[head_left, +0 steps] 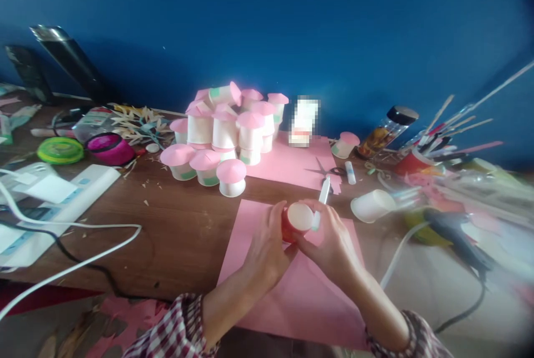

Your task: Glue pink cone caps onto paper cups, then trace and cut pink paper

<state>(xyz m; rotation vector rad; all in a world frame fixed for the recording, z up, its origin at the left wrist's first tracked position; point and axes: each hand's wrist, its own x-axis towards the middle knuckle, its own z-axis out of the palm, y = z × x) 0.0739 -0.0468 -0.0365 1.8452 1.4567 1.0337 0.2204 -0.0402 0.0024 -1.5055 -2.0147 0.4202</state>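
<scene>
Between my two hands is a small red paper cup [299, 217], its white round end turned up toward me. My left hand [267, 246] wraps its left side, thumb low in front. My right hand [331, 241] closes on the right side, its thumb against the lower front edge. Under them lies a pink paper sheet [292, 297]. Just beyond my right fingers is a slim white tool [324, 190]; its lower part is partly hidden. Scissors [324, 171] rest on a second pink sheet [283, 166] farther back.
Several white cups with pink paper tops [231, 171] are stacked behind. A white cup [372, 205] lies at right, near a blurred glue gun [459, 238]. Cables and a power strip [89, 194] occupy the left. A jar [387, 130] stands by the blue wall.
</scene>
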